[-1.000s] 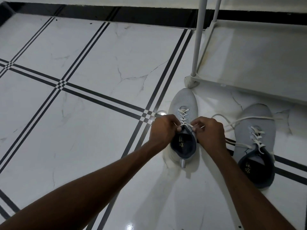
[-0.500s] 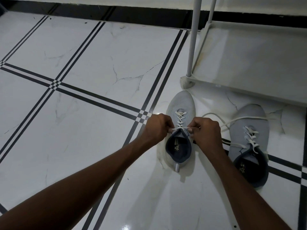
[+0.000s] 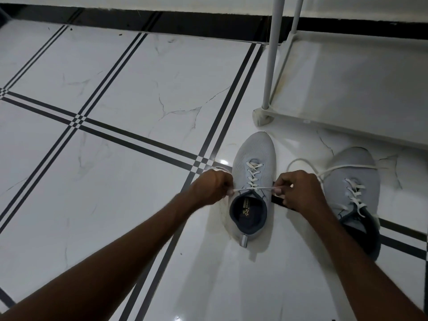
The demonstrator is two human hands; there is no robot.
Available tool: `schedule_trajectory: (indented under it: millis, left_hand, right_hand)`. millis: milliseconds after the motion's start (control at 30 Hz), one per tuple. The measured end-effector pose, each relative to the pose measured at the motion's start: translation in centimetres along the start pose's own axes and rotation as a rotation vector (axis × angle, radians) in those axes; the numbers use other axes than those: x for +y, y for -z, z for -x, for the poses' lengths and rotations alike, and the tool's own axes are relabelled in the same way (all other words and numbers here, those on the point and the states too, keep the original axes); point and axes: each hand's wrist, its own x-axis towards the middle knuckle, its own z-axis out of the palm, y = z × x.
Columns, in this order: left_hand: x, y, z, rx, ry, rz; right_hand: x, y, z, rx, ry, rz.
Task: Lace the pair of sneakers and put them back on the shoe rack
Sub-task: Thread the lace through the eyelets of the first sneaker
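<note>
Two grey sneakers with white laces stand on the tiled floor, toes pointing away from me. The left sneaker (image 3: 253, 158) is between my hands. My left hand (image 3: 212, 187) and my right hand (image 3: 295, 189) each pinch one end of its white lace (image 3: 253, 188), which runs taut and level across the top eyelets. The right sneaker (image 3: 354, 181) stands beside my right forearm, its lace partly threaded with a long loose loop trailing over the toe. The white shoe rack (image 3: 347, 89) stands just beyond both shoes.
The rack's corner foot (image 3: 261, 117) and two upright poles (image 3: 272, 52) stand just ahead of the left sneaker's toe. A glossy white marble floor (image 3: 127, 77) with black stripe lines spreads to the left. A black skirting band (image 3: 162, 22) runs along the far wall.
My hands have drawn apart sideways, pulling the lace ends out straight and tight across the left sneaker's throat. The camera has shifted slightly; the shoes have not moved.
</note>
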Motion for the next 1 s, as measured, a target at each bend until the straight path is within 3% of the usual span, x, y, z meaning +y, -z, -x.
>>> schedule_trajectory:
  millis: [133, 233, 367, 500, 633, 767, 1000]
  left_hand:
    - [-1.2, 3.6, 0.6, -0.285, 0.056, 0.298]
    - [-1.6, 5.9, 1.4, -0.279, 0.031, 0.522]
    - [-1.2, 6.9, 1.4, -0.259, -0.057, 0.779]
    - [0.3, 5.4, 0.2, -0.193, -0.065, 1.087]
    - [1.0, 2.9, -1.1, -0.065, 0.012, 1.147]
    - [0.7, 0.9, -2.0, 0.064, 0.152, 1.095]
    - [0.2, 1.1, -2.6, -0.116, 0.077, 1.188]
  right_hand:
    - [-1.2, 3.2, 0.1, -0.262, 0.05, -0.017]
    - [-3.1, 5.8, -0.3, -0.443, 0.068, -0.045]
    - [-4.7, 7.3, -0.1, -0.562, 0.128, -0.223]
    - [-5.0, 4.6, 0.6, -0.522, 0.082, -0.553]
    - [-4.5, 0.5, 0.7, -0.267, 0.036, -0.761]
    - [-5.0, -1.2, 1.3, -0.05, -0.018, -0.701]
    - [-5.9, -1.1, 1.1, -0.084, 0.175, -0.34]
